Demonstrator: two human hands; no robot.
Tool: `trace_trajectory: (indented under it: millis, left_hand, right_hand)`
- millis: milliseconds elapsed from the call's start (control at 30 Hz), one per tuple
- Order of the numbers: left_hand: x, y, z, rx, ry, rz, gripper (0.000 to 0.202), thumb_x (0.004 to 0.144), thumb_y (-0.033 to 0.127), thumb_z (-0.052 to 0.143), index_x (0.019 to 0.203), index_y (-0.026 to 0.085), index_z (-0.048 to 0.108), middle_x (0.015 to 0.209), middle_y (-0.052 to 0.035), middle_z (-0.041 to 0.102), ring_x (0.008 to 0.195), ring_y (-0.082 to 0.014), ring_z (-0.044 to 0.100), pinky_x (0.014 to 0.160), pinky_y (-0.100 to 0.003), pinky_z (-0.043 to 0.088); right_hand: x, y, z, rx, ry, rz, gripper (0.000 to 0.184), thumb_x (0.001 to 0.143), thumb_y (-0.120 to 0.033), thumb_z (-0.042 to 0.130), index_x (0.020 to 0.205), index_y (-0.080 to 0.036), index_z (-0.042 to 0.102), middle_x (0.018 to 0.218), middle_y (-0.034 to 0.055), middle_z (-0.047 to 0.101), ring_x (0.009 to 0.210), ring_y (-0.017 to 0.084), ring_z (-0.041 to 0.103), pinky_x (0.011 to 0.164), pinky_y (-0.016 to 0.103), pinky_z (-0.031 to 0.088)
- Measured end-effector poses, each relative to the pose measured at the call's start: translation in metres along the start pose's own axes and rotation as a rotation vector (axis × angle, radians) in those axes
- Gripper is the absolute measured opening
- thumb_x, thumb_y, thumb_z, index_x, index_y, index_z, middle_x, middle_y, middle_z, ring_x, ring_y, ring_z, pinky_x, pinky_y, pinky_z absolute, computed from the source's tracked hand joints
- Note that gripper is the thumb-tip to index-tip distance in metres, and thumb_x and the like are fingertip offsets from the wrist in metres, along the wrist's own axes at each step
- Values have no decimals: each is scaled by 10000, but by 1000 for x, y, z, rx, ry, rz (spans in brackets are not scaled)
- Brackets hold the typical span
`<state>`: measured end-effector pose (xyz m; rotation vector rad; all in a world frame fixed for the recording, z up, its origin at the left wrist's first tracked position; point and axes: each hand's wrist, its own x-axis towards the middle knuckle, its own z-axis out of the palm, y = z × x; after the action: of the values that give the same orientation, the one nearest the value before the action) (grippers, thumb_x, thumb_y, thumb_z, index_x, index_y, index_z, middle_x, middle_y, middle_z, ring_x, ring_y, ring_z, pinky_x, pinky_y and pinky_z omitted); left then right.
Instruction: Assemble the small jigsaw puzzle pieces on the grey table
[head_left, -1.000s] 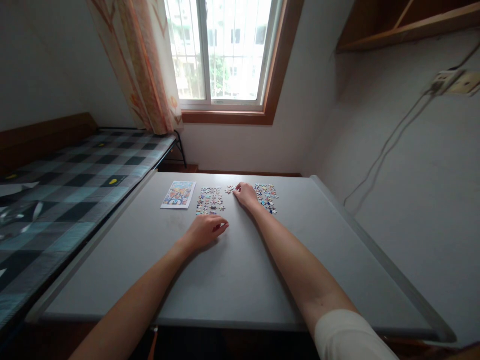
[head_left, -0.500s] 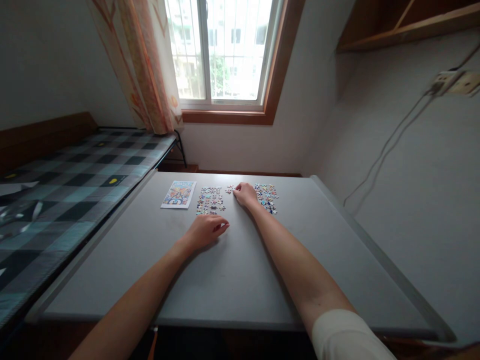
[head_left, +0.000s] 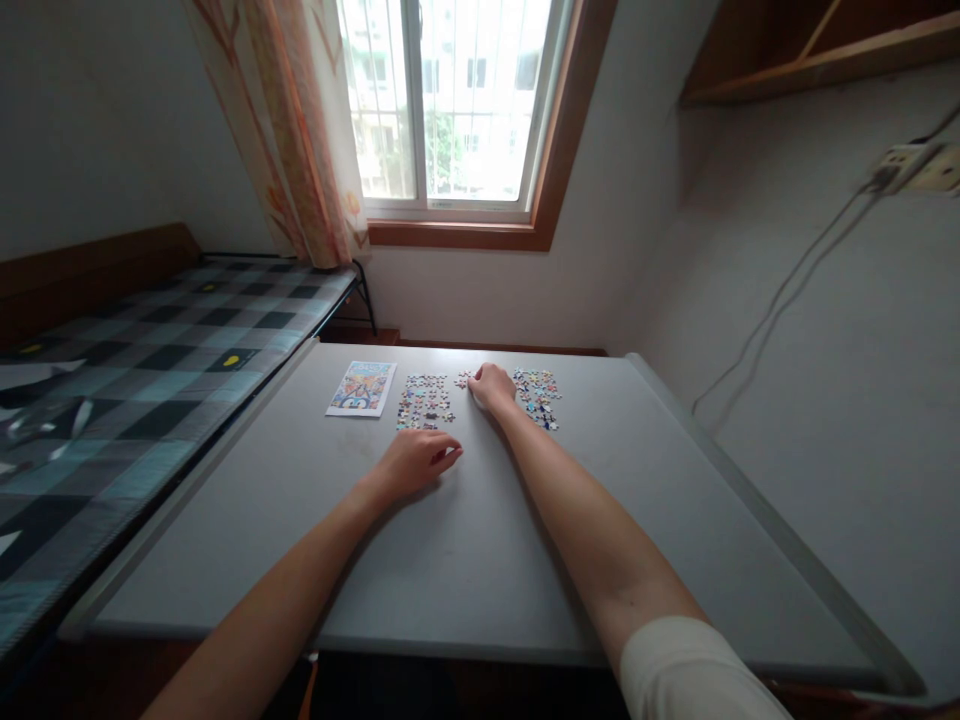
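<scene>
My right hand [head_left: 493, 386] is at the far part of the table, its fingers pinched on a jigsaw puzzle piece at the edge of a small joined cluster [head_left: 462, 380]. The pinched piece is mostly hidden by the fingertips. My left hand [head_left: 420, 460] rests on the table nearer to me, holding nothing, with a gap between its loosely bent fingers and thumb. Just beyond it lies a group of loose puzzle pieces [head_left: 424, 398]. A second group of pieces [head_left: 537, 392] lies right of my right hand, partly covered by the hand and wrist.
A colourful picture card [head_left: 362, 390] lies left of the pieces on the grey-white table [head_left: 465, 560]. A bed with a checked cover [head_left: 247, 320] stands along the left side. A wall with a hanging cable [head_left: 776, 300] is on the right, and a window [head_left: 472, 110] is ahead.
The whole view has shifted slightly to the right. Both hands stay in nearly the same places, the right still at the small cluster.
</scene>
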<state>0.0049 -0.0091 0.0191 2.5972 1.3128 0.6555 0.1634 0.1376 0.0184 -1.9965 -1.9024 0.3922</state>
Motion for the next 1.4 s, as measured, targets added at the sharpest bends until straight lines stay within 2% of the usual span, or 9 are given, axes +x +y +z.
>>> trace_trajectory:
  millis: [267,500,800,1033,1167,1267,1400]
  left_hand:
    - [0,1,0,18,-1,2,251,917,316,474,901,208,701,694,-1,649,609,-100,549,593,-211,344]
    - [0,1,0,-1,-6,3,254,917,324,474,912,212,701,714,-6,661,605,-102,553,595,-214,350]
    - [1,1,0,-1,-6,6,247,908,321,483,905,214,706,701,-5,655,606,-104,556,593,-215,353]
    - [0,2,2,4,-6,7,235,907,316,491,916,217,704,703,-2,660,592,-100,551,589,-214,349]
    - [0,2,2,-6,-17,6,237,901,325,497,915,217,708,695,-6,660,594,-105,558,593,-217,358]
    - [0,2,1,2,-19,-5,233,898,325,499,925,226,709,715,-10,671,607,-111,567,600,-220,364]
    - [0,0,0,35,-25,-21,227,895,334,501,919,240,706,720,-3,677,614,-118,572,600,-225,365]
  right_hand:
    - [-3,-3,-1,-3,17,13,271,805,-390,574,967,-189,657,1018,117,682,952,248,642,769,325,481]
    - [-5,-5,2,-7,43,19,245,817,-330,556,988,-176,638,1031,147,671,952,269,645,765,346,482]
    - [-6,-5,0,22,53,45,258,790,-351,580,957,-172,662,1024,133,681,943,248,643,751,317,478]
    - [-9,1,-3,97,70,6,238,772,-361,584,912,-189,672,975,98,694,900,235,645,733,301,467]
    - [-17,12,-7,174,68,-133,199,760,-304,592,889,-173,669,895,71,696,835,187,634,734,263,452]
    - [-32,20,-11,243,47,-334,153,766,-222,579,878,-159,661,814,40,676,744,138,605,717,232,439]
    - [-59,32,-15,255,-8,-563,110,786,-200,575,847,-155,655,780,24,633,680,108,550,680,213,423]
